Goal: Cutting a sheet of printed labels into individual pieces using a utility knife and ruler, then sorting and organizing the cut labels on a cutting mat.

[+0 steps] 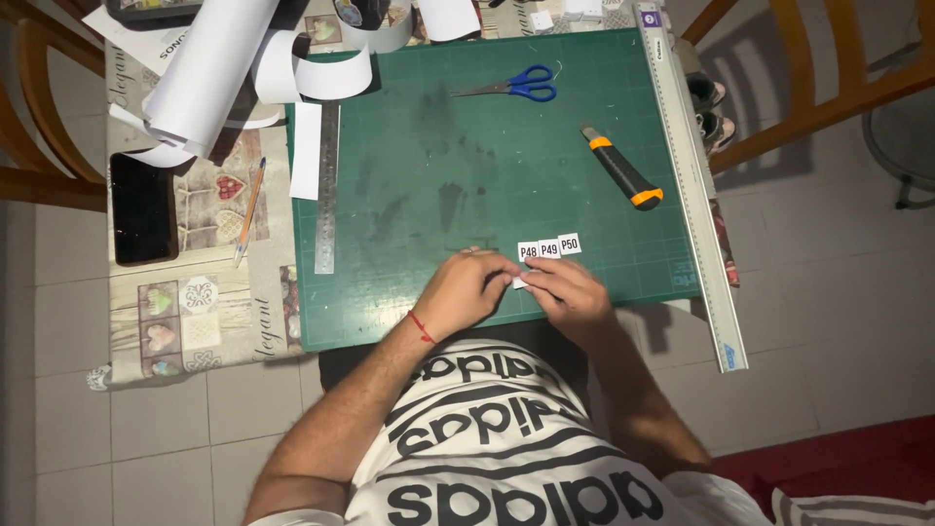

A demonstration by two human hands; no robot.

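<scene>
1. Head view: both hands meet at the near edge of the green cutting mat [487, 175]. Left hand [467, 287] and right hand [565, 292] pinch a small white paper piece [519, 282] together, fingers closed on it.
2. Three small white labels [549, 247] sit in a row just above, likely parked within easy reach.
3. Craft knife [623, 168], scissors [514, 86] and long ruler [691, 185] lie farther out on the surface, apart from the hands.

The floor [136, 438] is laid with pale square tiles and is seen on both sides of the table [195, 321], which is covered by a patterned cloth. Wooden chairs [828, 88] are set at the far corners, well beyond the fingers. A dark red rug [838, 458] is spread at the near right.
</scene>
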